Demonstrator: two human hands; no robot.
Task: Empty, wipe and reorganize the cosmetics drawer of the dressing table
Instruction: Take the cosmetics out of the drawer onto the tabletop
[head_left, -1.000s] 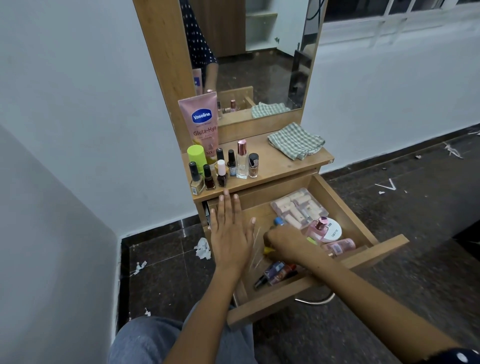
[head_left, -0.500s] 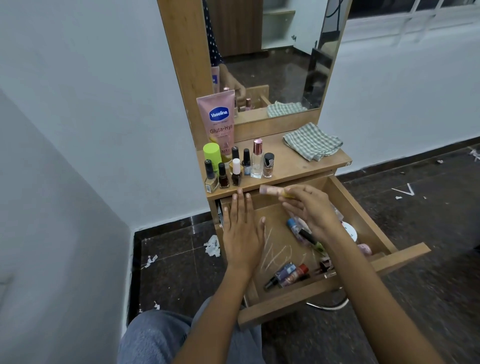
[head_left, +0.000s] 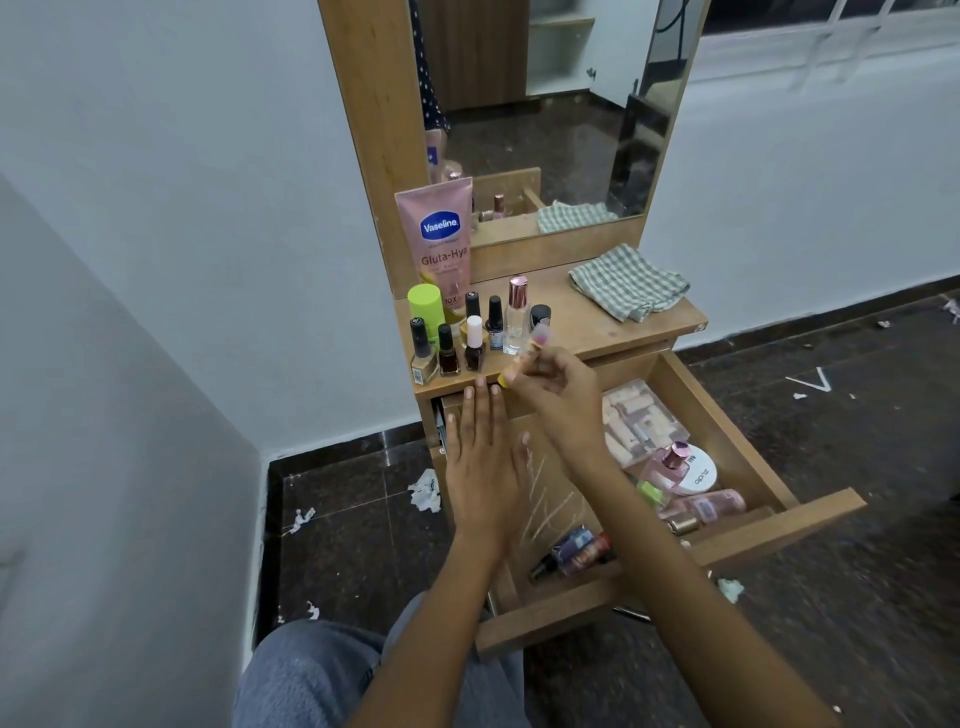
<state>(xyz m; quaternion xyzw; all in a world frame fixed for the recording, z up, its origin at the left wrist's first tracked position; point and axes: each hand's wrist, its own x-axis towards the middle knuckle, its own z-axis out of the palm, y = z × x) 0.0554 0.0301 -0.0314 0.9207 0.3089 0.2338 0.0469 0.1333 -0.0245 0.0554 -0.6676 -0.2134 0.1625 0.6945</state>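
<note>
Small tube (head_left: 522, 361) in right hand (head_left: 558, 387): blurred, label unreadable, middle hidden by fingers. Drawer (head_left: 727, 415) floor beneath left hand (head_left: 480, 467) and right forearm hidden. Bottle (head_left: 540, 319) behind right hand partly covered. Mirror (head_left: 545, 104) top cut off by frame edge.

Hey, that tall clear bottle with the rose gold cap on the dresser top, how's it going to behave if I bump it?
The clear bottle stands upright, tall and narrow, so it would probably tip easily. It looks like glass, likely fragile and slippery. Nail polish bottles crowd beside it, so a fall may topple them too.
</note>
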